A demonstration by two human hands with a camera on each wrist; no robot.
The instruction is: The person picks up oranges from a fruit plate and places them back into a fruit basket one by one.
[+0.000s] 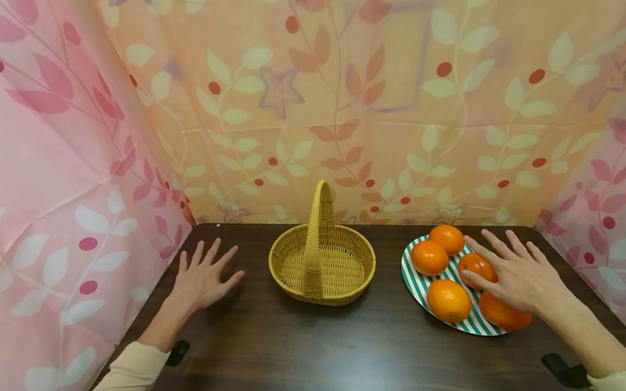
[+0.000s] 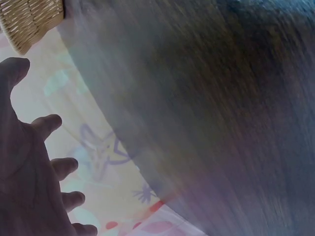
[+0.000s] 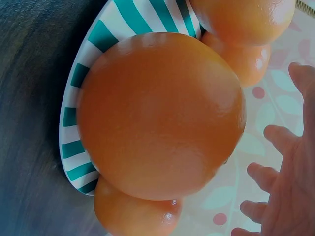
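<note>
My left hand point(image 1: 200, 282), fingers spread and holding nothing, hovers over the left part of the dark wooden table. To its right stands a yellow wicker basket point(image 1: 293, 289) with a tall arched handle and nothing inside. On the right, a plate point(image 1: 414, 283) with green and white stripes bears several orange-coloured fruits. A rounded orange point(image 1: 449, 301) lies at the plate's front, and a longer orange-red fruit point(image 1: 506, 315) is partly under the right hand's outline. Spread above the plate's right side, my right hand point(image 1: 525, 277) partly hides another fruit point(image 1: 475, 267); in the right wrist view its fingers grip nothing.
The dark table point(image 1: 274, 347) ends at a back edge against a flowered cloth point(image 1: 391, 136). Pink cloth point(image 1: 63, 179) hangs along the left side. Black pieces show beside both wrists, one point(image 1: 178, 353) left and one point(image 1: 562, 370) right.
</note>
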